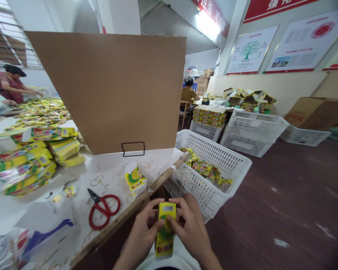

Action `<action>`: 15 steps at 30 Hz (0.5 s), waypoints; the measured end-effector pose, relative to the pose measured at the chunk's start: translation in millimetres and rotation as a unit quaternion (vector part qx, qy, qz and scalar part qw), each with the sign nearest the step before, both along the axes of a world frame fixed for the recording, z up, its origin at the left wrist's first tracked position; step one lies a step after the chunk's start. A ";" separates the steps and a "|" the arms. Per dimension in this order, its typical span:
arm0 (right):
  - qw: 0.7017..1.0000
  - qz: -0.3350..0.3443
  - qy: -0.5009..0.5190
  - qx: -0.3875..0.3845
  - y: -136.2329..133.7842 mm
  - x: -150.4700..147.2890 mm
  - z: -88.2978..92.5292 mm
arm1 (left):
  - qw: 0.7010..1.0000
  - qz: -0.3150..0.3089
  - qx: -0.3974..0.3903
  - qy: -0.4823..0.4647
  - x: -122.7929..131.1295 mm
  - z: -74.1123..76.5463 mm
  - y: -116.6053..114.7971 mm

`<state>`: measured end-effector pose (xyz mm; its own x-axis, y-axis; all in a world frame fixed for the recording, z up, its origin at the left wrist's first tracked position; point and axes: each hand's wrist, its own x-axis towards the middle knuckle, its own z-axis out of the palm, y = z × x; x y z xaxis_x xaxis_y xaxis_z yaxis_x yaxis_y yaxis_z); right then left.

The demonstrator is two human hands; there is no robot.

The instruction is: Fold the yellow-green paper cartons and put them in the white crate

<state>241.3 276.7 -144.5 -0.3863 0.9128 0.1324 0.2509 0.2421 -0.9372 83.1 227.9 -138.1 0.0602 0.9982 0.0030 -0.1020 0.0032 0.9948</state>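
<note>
Slim yellow carton (165, 236), barcode at its upper end, green design on its face; you pinch it between left hand (148, 225) and right hand (187, 225), off the tabletop (109, 165), just outside its wooden edge. Along that edge: red-handled scissors (105, 205), a yellow-and-white packet (135, 180). Beside the edge's far end, a white crate (197, 198). Behind, a brown cardboard panel (115, 93) stands upright; beyond, co-workers and wall posters (249, 50).

Holding a yellow box (165, 240) at six o'clock between left hand (145, 222) and right hand (188, 218). On the desk (155, 159), red-handled scissors (97, 200) at seven, stacked yellow cartons (25, 165) near nine, a cardboard sheet (121, 90) at ten; a white basket (214, 150) of packets (202, 168) at four.
</note>
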 end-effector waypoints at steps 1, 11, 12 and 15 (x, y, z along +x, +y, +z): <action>1.000 0.011 0.009 0.014 1.5 2.3 0.6 | 1.000 0.000 -0.005 -0.004 -0.7 0.5 0.2; 0.925 -0.175 0.307 -0.140 20.2 13.8 -18.3 | 0.966 0.117 0.075 0.218 -13.3 -7.1 25.0; 0.899 -0.216 0.354 -0.140 23.8 17.3 -18.7 | 0.937 0.171 0.090 0.290 -23.8 -12.5 32.8; 0.871 -0.231 0.407 -0.148 29.8 22.7 -20.6 | 0.853 0.255 0.078 0.448 -58.9 -33.8 54.2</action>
